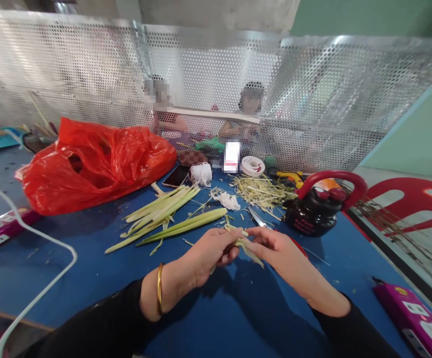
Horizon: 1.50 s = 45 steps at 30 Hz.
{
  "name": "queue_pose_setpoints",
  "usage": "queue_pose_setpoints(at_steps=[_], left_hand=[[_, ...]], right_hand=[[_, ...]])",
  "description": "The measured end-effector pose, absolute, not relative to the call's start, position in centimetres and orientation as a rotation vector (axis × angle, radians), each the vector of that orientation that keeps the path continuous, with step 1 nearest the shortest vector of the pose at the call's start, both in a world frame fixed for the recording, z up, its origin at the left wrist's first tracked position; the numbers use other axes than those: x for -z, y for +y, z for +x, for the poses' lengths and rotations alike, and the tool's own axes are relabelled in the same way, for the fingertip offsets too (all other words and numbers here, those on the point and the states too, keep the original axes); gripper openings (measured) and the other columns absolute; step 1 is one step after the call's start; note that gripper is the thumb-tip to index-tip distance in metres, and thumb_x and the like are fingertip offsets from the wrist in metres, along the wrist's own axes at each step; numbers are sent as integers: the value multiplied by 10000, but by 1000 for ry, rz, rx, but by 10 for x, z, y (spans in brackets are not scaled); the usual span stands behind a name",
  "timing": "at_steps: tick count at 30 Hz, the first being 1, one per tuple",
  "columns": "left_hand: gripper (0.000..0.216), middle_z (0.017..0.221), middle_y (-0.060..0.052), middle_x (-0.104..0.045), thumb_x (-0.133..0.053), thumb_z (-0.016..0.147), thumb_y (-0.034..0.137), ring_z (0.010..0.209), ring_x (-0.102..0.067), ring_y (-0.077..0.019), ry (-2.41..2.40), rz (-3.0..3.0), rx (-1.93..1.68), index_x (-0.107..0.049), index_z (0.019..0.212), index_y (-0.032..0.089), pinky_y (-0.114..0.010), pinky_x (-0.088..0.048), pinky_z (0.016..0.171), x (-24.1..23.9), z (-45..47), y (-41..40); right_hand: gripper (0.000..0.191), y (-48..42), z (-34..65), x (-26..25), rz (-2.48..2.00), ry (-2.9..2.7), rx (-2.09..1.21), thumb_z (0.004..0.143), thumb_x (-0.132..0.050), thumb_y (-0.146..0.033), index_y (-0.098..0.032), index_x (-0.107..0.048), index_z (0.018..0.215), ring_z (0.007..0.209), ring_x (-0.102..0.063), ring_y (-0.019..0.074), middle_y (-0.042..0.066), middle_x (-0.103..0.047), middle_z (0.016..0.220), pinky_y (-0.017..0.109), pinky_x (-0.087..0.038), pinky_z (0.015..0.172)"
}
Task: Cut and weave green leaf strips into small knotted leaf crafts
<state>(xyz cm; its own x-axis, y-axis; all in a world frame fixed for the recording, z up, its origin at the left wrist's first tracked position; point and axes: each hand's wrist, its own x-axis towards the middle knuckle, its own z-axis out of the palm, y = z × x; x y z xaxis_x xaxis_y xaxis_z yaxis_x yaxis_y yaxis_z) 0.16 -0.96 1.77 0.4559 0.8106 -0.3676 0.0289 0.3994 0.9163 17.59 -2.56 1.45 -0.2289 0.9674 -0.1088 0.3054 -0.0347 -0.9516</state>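
Both my hands meet over the blue table (89, 278), pinching a small folded piece of pale green leaf strip (242, 243). My left hand (210, 253), with a gold bangle on the wrist, closes on its left end. My right hand (275, 248) closes on its right end, fingertips touching the strip. Just beyond the hands lie long green leaf strips (163, 214) in a loose bundle. Scissors (256, 219) lie beside my right hand.
A red plastic bag (92, 164) sits at the back left, a phone (176, 175) and white thread (201, 174) behind the leaves. Leaf scraps (262, 191), a tape roll (253, 165) and a black-and-red kettle (318, 209) stand right. A white cable (47, 238) crosses left. People sit behind the perforated screen (312, 99).
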Motion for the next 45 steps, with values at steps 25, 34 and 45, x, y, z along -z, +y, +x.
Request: queue_pose_setpoints(at_steps=[25,34,45], left_hand=[[399,480,65,-415,-630,766,517,440,-293,-51,986,1116,-752,-664,707,124,-220,-196,450,-16,0,-7],[299,632,37,-570,-800,587,346,587,-461,-79,924,1181,-802,-654,739,135,-212,-348,568,-21,1,-10],[244,524,44,-518,-732,671,363,485,-420,-71,1007,1302,-791,-622,636,148,-214,-307,461,-22,-4,-3]], right_hand=[[153,-32,176,-11,-1303,-1843,-407,836,-642,-353,-233,-651,741,796,-600,217,34,-637,801,335,-445,753],[202,-33,175,-14,-1341,-1892,-642,859,-586,-281,-218,-565,669,665,-544,163,-13,-584,688,275,-415,636],[297,-33,177,-16,-1315,-1799,-974,880,-557,-366,-205,-603,635,604,-541,149,-17,-589,597,257,-415,597]])
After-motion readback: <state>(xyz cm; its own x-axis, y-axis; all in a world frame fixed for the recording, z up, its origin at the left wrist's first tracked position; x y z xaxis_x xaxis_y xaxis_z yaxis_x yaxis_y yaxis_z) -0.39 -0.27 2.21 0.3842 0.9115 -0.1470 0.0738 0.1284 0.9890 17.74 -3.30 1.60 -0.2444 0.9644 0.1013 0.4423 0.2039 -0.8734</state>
